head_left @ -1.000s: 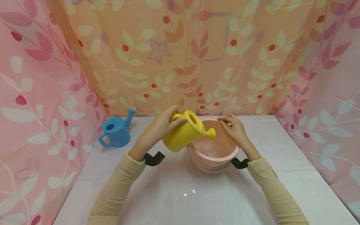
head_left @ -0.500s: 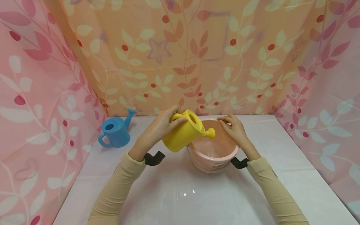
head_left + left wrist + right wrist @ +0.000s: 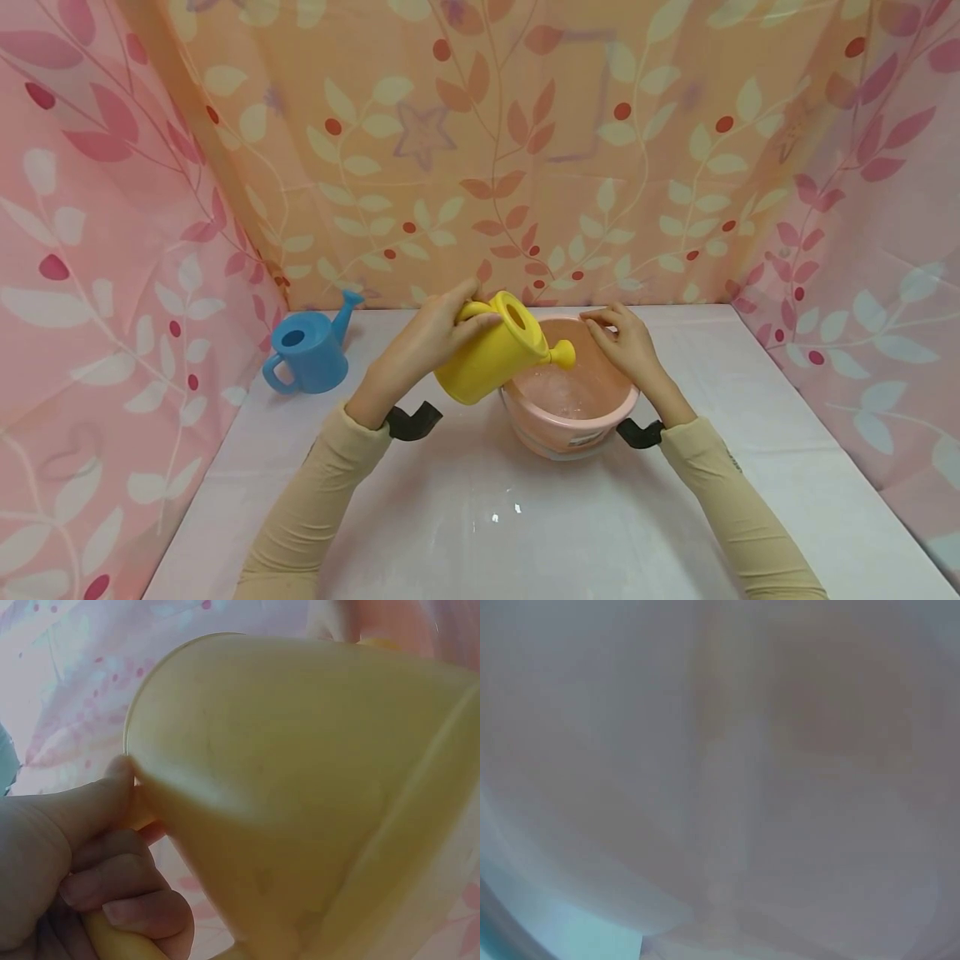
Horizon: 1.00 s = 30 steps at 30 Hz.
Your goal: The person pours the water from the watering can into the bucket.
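A yellow watering can [image 3: 487,358] is tilted to the right, its round sprinkler head over the inside of a pink basin [image 3: 567,427]. The left hand [image 3: 442,327] grips the can by its handle; in the left wrist view the fingers [image 3: 127,881] curl round that handle and the thumb lies against the can's edge. Water shows in the basin, with ripples below the spout. At the basin's far right rim, the right hand [image 3: 626,343] holds the edge between thumb and fingers. The right wrist view is too blurred to show the hand.
A blue watering can [image 3: 311,354] stands upright at the back left of the white-covered table [image 3: 480,558]. Patterned cloth walls [image 3: 480,167] enclose the back and both sides. Black camera mounts [image 3: 415,422] jut from both wrists. Small shiny spots lie on the table in front of the basin.
Both hands, the yellow watering can and the basin stay practically in place. The ripples on the water in the basin shift slightly.
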Each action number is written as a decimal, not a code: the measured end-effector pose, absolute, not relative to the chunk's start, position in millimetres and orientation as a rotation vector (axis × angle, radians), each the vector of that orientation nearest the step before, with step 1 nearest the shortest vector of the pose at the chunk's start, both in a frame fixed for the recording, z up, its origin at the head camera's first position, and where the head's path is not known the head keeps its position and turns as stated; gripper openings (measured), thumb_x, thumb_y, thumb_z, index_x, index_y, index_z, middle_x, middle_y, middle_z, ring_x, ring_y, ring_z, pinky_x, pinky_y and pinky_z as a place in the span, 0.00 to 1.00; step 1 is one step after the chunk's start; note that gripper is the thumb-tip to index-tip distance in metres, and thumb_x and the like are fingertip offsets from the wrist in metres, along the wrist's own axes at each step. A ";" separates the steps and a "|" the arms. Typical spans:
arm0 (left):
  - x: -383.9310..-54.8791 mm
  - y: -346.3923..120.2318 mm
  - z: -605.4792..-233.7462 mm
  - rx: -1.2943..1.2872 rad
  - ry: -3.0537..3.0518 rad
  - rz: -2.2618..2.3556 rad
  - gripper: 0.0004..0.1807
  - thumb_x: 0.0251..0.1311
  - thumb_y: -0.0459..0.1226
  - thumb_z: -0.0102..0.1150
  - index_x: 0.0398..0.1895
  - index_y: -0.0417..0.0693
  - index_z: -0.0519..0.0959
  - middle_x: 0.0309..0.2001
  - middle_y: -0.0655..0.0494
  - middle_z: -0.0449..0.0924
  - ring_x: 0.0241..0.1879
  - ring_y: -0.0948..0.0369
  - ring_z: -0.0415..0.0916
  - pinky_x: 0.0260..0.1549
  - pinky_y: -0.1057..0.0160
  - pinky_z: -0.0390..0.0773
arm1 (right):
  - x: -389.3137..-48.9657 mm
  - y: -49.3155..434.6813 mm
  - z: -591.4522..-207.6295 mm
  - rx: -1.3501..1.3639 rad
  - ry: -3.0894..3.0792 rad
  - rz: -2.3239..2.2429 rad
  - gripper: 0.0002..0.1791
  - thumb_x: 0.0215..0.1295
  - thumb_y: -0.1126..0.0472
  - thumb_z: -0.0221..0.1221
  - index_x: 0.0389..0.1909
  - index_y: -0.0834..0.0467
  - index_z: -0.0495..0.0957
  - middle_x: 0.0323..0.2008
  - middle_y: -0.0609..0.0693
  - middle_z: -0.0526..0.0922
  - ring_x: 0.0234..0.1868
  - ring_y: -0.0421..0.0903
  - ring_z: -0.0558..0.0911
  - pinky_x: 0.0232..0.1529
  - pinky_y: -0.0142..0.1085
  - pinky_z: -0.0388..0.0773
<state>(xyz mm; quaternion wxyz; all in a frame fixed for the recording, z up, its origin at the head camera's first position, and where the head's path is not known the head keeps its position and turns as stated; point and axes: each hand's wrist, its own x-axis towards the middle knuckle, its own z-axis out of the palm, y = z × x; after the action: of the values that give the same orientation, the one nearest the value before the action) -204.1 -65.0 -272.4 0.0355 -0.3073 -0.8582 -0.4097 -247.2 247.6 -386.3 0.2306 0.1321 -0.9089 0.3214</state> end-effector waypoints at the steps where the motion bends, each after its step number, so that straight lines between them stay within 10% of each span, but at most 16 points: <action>1: -204.2 -65.0 -272.2 -0.943 -2.638 -1.260 0.13 0.60 0.47 0.56 0.34 0.51 0.66 0.22 0.54 0.65 0.25 0.59 0.67 0.24 0.65 0.68 | -247.4 247.7 -386.4 0.362 -2.501 0.884 0.10 0.63 0.59 0.58 0.41 0.57 0.82 0.34 0.51 0.76 0.36 0.47 0.75 0.37 0.39 0.75; 30: -205.1 -64.9 -273.5 -0.942 -2.634 -1.249 0.13 0.60 0.47 0.56 0.34 0.50 0.67 0.21 0.55 0.65 0.24 0.59 0.68 0.23 0.66 0.68 | -247.9 248.0 -388.0 0.359 -2.503 0.905 0.09 0.63 0.60 0.58 0.42 0.57 0.82 0.35 0.52 0.77 0.37 0.48 0.75 0.38 0.43 0.76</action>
<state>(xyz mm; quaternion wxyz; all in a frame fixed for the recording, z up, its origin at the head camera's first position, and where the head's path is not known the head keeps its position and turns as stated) -205.1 -64.9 -273.5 0.0391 -0.3071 -0.8591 -0.4075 -247.9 248.0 -388.0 0.2259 0.1303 -0.9079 0.3281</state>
